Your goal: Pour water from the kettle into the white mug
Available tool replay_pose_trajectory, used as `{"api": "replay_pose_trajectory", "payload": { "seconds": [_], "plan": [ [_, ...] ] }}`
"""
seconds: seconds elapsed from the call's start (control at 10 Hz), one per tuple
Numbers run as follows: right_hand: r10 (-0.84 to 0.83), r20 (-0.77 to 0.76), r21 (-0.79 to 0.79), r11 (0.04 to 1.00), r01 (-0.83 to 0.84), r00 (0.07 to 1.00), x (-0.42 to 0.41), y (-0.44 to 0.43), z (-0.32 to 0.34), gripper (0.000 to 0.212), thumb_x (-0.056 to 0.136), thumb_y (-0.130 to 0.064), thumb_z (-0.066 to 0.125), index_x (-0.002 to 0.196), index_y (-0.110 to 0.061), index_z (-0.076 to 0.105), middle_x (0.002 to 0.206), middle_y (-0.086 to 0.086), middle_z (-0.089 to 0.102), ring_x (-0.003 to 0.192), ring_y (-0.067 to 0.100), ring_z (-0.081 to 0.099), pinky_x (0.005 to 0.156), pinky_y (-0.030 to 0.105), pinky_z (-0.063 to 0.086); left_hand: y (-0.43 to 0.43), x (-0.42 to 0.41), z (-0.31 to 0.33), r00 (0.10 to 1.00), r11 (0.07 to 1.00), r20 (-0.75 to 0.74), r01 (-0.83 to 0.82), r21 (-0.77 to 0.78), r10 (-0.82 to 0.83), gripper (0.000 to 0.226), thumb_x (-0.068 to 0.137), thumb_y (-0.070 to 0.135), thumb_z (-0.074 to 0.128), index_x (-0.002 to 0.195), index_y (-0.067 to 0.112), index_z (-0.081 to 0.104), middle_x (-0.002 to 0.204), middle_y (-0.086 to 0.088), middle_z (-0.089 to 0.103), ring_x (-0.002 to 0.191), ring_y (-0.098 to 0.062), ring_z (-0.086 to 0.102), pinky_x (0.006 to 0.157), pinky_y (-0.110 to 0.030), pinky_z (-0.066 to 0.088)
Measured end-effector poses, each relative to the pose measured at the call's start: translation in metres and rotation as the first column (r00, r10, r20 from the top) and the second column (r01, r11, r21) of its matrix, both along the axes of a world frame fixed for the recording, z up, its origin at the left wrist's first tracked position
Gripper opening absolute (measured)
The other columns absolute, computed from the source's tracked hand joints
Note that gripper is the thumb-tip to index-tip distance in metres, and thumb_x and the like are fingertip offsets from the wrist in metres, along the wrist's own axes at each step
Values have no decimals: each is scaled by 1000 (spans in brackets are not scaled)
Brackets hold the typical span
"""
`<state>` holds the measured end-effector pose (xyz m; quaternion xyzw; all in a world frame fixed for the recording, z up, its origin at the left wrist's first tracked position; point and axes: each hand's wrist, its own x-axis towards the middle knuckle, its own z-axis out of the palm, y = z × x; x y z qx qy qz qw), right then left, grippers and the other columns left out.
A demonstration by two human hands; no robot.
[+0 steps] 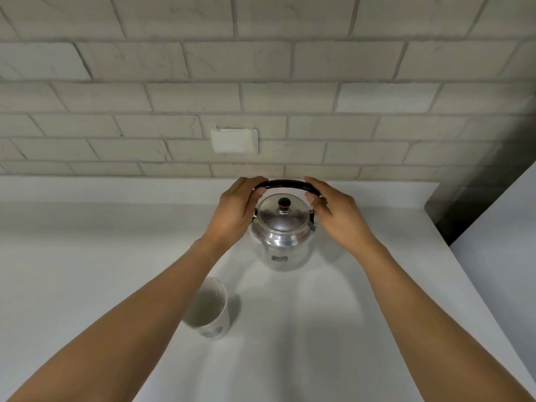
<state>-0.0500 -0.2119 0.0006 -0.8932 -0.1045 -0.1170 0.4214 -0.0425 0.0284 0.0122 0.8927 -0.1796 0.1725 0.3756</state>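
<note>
A shiny metal kettle [282, 242] with a lid and a black knob stands on the white counter [87, 256], near the wall. Its black arched handle [285, 184] is upright. My left hand [236, 211] grips the handle's left end and my right hand [336, 214] grips its right end. The white mug [210, 310] stands upright in front of the kettle, a little to the left, partly hidden by my left forearm. I cannot see the kettle's spout.
A grey brick wall [261, 97] with a white outlet plate [234, 140] rises behind the counter. The counter's right edge [452, 248] drops off beside a dark gap at the far right.
</note>
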Motion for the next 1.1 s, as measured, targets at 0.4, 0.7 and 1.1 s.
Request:
{"api": "replay_pose_trajectory", "payload": {
  "seconds": [0.4,0.7,1.1],
  "plan": [
    [25,-106,52,998,-19,994,70,2,-38,34,107,-17,54,139,-23,62,120,-3,72,109,14,67,84,3,41,-5,72,-47,986,996,-164,-1,-87,-13,29,112,12,51,134,1,66,125,-17,69,96,-23,64,75,1,45],
    [-6,-119,88,996,17,993,82,1,-46,34,107,-22,53,140,-22,62,131,-3,70,116,14,65,94,11,44,-12,91,-62,976,989,-215,-5,-147,-27,27,112,17,50,132,7,64,126,-10,71,112,-27,67,94,-27,52],
    [-171,-32,185,967,174,985,41,-5,-40,44,103,-29,60,146,-28,52,146,-6,53,121,7,53,103,29,50,-11,71,-42,999,991,-31,-40,-129,36,42,109,30,57,148,16,58,148,-7,56,136,-24,56,105,-15,39]
  ]
}}
